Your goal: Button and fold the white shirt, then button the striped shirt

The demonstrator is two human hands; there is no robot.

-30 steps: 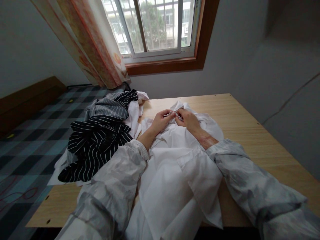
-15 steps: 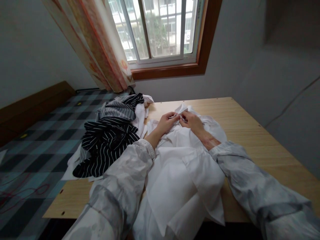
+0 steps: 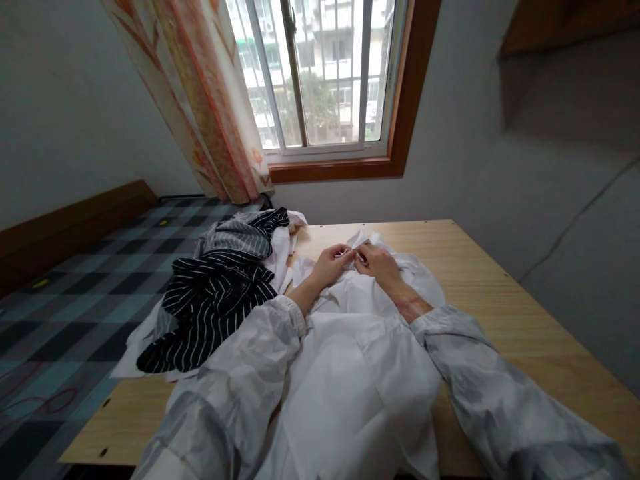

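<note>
A white shirt [image 3: 350, 360] lies spread on the wooden table [image 3: 480, 280] in front of me, its lower part hanging over the near edge. My left hand [image 3: 331, 261] and my right hand [image 3: 378, 262] meet at the shirt's far end, near the collar. Both pinch the white cloth between closed fingers, thumbs almost touching. Both arms wear pale grey patterned sleeves.
A heap of black-and-white striped clothes [image 3: 215, 290] lies on the table's left side, over more white cloth. A bed with a blue checked cover [image 3: 75, 293] stands to the left. Behind the table are a window [image 3: 325, 73] and an orange-patterned curtain [image 3: 210, 100].
My hands keep pinching the same spot of the shirt. The camera has tilted up, so table and hands sit lower in the picture.
</note>
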